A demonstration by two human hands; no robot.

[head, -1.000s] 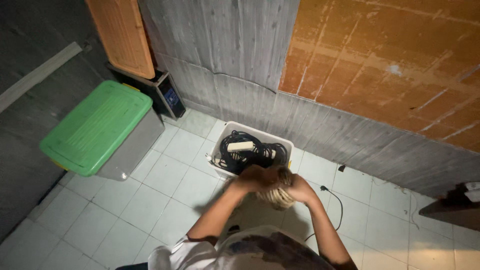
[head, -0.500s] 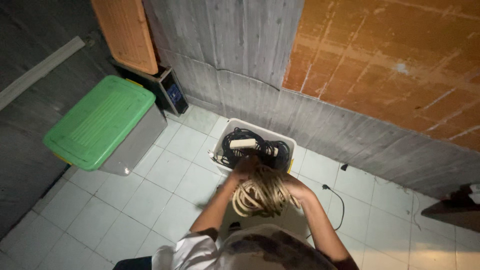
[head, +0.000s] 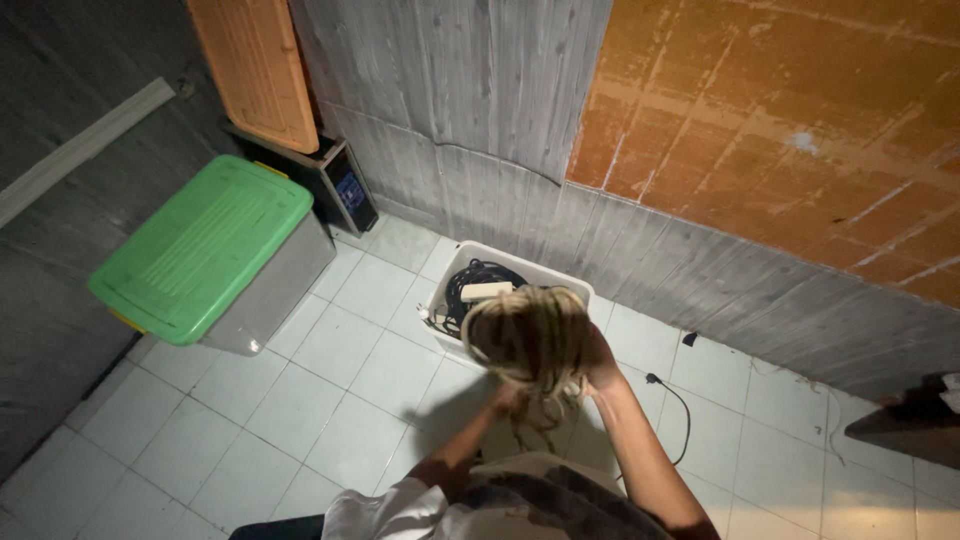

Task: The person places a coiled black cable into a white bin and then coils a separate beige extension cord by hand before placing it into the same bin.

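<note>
The rope (head: 527, 338) looks like coarse, pale, matt fibre. The white bin (head: 560, 284) and the green lid (head: 200, 245) are smooth plastic. The floor (head: 330, 400) is glossy tile. The wall (head: 440, 100) is rough grey wood-grain; the orange panel (head: 780, 130) is scuffed, matt.

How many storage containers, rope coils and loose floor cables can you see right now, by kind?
Green-lidded storage bin: 1
White basket with cables inside: 1
Tan rope coil, held by right hand, left hand under it: 1
Loose black cable on floor: 1
Total: 4
</note>
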